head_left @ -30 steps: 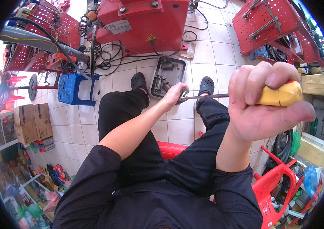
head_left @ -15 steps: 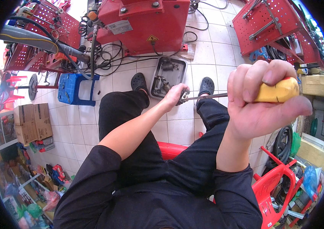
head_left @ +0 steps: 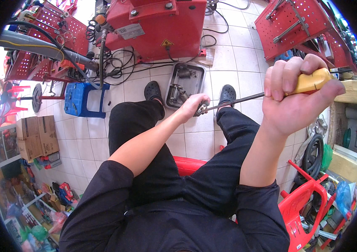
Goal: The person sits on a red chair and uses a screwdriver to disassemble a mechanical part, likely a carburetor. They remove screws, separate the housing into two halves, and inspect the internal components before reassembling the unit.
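Observation:
My right hand (head_left: 289, 90) is closed around the yellow handle of a screwdriver (head_left: 313, 80), raised at the right. The thumb lies along the near side of the handle. A long dark shaft slopes down and left from it. The shaft's end meets a small metal part (head_left: 202, 108) gripped in my left hand (head_left: 193, 107) between my knees. My left fingers hide most of that part, so its exact kind is unclear. Just beyond my left hand, a grey tray (head_left: 202, 77) on the floor holds several greasy metal parts (head_left: 177, 93).
A big red machine (head_left: 157, 38) stands ahead, with black cables (head_left: 121, 63) around its base. To the left are a blue stool (head_left: 77, 98) and cardboard boxes (head_left: 39, 134). A red perforated cart (head_left: 285, 29) stands far right; a red chair (head_left: 302, 214) is nearer.
My right hand has moved up and slightly right with the screwdriver, so the shaft slopes more steeply. My left hand has barely moved.

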Motion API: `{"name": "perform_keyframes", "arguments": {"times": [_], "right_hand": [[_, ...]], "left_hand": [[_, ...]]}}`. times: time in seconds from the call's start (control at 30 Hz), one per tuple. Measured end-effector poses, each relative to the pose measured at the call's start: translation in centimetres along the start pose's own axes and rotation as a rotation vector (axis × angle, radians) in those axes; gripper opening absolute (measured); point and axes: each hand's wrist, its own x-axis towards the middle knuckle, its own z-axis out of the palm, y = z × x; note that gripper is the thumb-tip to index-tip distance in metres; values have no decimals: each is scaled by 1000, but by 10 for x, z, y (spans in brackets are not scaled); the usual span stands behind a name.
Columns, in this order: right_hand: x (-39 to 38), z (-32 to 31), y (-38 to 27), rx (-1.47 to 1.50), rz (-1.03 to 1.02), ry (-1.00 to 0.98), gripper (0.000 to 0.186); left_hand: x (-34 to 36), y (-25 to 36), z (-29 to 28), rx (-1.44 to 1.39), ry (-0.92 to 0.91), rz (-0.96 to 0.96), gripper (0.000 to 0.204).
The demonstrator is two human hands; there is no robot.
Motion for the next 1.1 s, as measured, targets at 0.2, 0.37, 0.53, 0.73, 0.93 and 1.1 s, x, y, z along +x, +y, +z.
{"name": "perform_keyframes", "arguments": {"times": [0.2, 0.37, 0.53, 0.73, 0.93, 1.1], "right_hand": [[-6, 8, 7, 96, -29, -99, 64], [-14, 30, 8, -20, -32, -47, 60], [-13, 37, 10, -295, -269, -97, 42], [-20, 33, 0, -73, -131, -229, 57], [-18, 38, 1, -255, -167, -173, 49], [-19, 41, -4, -259, -208, -205, 40]], "left_hand": [[0, -5, -1, -82, 90, -127, 28], [-2, -6, -3, -112, 125, -238, 32], [-3, -9, 6, -121, 229, -110, 33], [-1, -7, 1, -214, 142, -158, 33], [-1, -7, 1, -209, 161, -162, 32], [1, -13, -3, -210, 118, -180, 32]]}}
